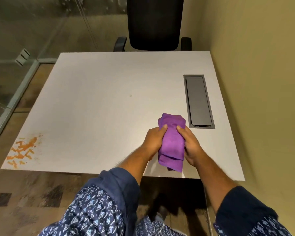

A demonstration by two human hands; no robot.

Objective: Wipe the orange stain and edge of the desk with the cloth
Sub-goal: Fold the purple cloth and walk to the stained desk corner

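A: What is held, and by which hand?

B: A folded purple cloth (172, 142) is gripped from both sides: the left hand (153, 140) is closed on its left edge, the right hand (191, 145) on its right edge. It is held above the white desk (100, 99), near the desk's front edge.

A: Where is the cloth relative to the grey cable hatch (198, 101)?

B: Just beside the hatch's near end, to its left.

A: And the orange stain (22, 149)?

B: It is seen well apart from the hatch, at the desk's front left corner, smeared up to the edge. A black chair (154, 23) is placed beyond the desk's far edge.
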